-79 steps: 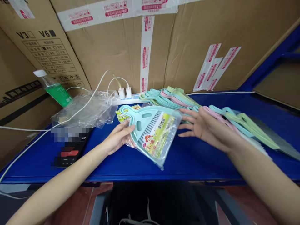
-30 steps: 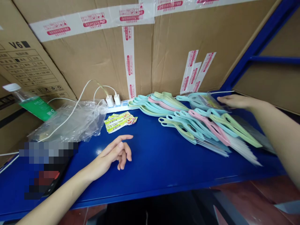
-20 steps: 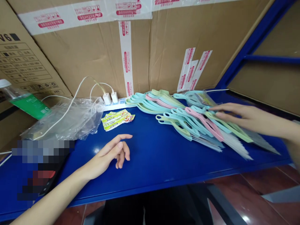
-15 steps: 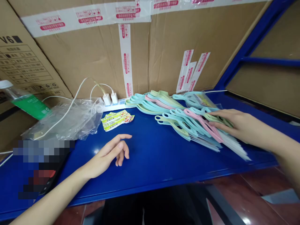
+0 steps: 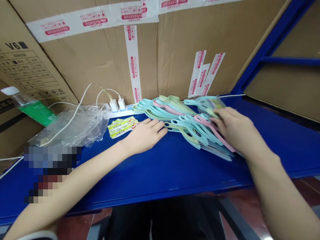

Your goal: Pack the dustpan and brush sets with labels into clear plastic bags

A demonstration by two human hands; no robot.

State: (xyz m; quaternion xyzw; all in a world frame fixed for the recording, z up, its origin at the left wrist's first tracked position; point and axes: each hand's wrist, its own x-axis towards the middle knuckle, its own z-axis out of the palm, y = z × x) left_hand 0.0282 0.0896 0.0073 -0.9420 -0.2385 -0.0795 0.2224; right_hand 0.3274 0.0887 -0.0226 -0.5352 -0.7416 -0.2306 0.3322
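Pastel plastic handles in blue, green and pink lie in two groups on the blue table. My left hand [image 5: 146, 135] is palm down with its fingers spread, between the yellow-green packets [image 5: 120, 128] and the back group of handles [image 5: 160, 108]. It holds nothing, and its fingertips are close to those handles. My right hand [image 5: 232, 128] is closed over the right end of the front group [image 5: 191, 131], its fingers at a green handle [image 5: 212, 112] beside a pink one [image 5: 217, 131]. Thin clear strips [image 5: 220, 153] stick out from the front group.
Clear plastic bags [image 5: 75, 126], a bottle with a green label [image 5: 37, 111] and a blurred-out item are at the left. A power strip [image 5: 127, 111] with two white chargers stands against the cardboard boxes [image 5: 100, 60]. A blue frame [image 5: 260, 56] rises at the right.
My left hand has moved forward and right, turning palm down. My right hand has shifted left and forward, its fingers now bent over the green handle.
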